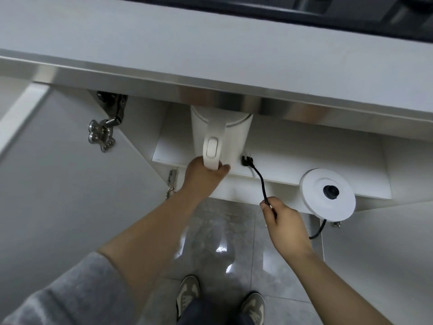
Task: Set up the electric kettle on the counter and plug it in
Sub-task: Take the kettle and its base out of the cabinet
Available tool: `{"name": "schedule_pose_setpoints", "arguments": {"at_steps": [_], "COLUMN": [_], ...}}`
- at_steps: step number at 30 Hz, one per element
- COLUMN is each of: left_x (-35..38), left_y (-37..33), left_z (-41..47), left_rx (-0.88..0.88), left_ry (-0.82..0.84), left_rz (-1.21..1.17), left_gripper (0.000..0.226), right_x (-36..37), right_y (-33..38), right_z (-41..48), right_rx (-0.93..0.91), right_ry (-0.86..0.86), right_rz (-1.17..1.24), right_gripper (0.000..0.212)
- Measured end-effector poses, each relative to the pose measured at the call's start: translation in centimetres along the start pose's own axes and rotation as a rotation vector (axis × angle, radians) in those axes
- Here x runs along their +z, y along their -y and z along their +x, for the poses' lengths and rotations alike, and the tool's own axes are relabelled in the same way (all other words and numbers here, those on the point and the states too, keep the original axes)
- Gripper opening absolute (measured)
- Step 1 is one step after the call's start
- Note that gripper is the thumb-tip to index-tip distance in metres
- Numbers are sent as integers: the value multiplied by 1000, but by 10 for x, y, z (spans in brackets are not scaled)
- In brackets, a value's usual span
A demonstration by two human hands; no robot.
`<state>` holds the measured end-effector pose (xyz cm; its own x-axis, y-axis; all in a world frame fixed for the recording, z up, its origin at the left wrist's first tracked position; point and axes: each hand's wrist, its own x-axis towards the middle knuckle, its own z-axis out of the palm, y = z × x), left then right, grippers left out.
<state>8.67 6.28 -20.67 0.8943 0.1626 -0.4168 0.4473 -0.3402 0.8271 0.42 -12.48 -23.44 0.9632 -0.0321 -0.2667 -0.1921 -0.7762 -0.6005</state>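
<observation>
A white electric kettle (230, 134) stands on the shelf of an open cabinet under the counter, its top hidden by the counter edge. My left hand (203, 176) grips the kettle's handle from below. My right hand (282, 225) pinches the black power cord (260, 180), whose plug (248, 160) lies on the shelf beside the kettle. The round white kettle base (328, 194) hangs tilted at the shelf's front edge to the right of my right hand, with its cord trailing below it.
The pale counter (210, 48) runs across the top, with a dark hob (351, 10) at its back. An open cabinet door (58, 172) with metal hinges (110, 118) stands on the left. Grey tiled floor (234, 242) and my shoes lie below.
</observation>
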Motion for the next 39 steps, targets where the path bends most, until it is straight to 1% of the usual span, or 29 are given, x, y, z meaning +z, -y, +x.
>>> {"name": "schedule_pose_setpoints", "arguments": {"at_steps": [5, 8, 10, 12, 15, 20, 24, 29, 34, 39], "left_x": [-11, -22, -31, -40, -50, -72, -90, -103, -108, -110], "left_y": [2, -2, -6, -13, -25, -60, -91, -127, -161, -187], "left_z": [-61, -95, -117, -140, -170, -220, -251, -276, -300, -322], "left_rx": [-103, -129, -182, -246, -313, -375, -409, -376, -289, -223], "left_ry": [-17, 29, 53, 101, 154, 151, 189, 209, 220, 246], "left_rz": [-29, 24, 38, 54, 100, 109, 112, 120, 158, 189], "left_gripper": [29, 30, 26, 17, 18, 16, 16, 22, 22, 25], "right_x": [-29, -51, -66, -84, -108, -150, -183, -215, -254, -302], "right_y": [14, 25, 33, 44, 55, 77, 100, 121, 133, 135], "right_z": [-29, -49, -64, -79, -92, -125, -154, -176, -188, -192], "right_rx": [9, 34, 40, 54, 103, 187, 244, 288, 250, 215], "right_ry": [-1, 44, 63, 97, 134, 145, 138, 69, 32, -2], "right_rz": [-52, -111, -124, -110, -116, -34, 75, 218, 246, 280], "right_gripper": [22, 19, 21, 23, 25, 26, 27, 28, 30, 24]}}
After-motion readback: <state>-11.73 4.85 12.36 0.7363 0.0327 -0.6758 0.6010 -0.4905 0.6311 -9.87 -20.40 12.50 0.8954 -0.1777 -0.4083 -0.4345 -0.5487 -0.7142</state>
